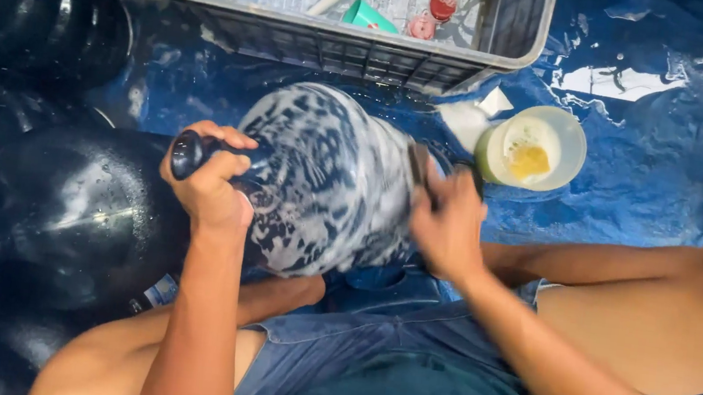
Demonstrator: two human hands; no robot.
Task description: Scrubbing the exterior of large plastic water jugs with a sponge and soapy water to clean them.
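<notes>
Dark bottles (pixel 58 217) are lying at the left. The left hand (pixel 210 180) is gripping the neck of the soapy bottle (pixel 327 181), lying sideways over the lap. The blurred right hand (pixel 447 226) is pressing its base, possibly pinching a scrubber. A yellowish tub (pixel 534 148) is sitting beyond.

Just one camera here, strapped on the person's head, looking almost straight down at the lap and the blue tarp (pixel 655 162) floor. It's pretty close in, with the tarp's far edge cropped out up top.
</notes>
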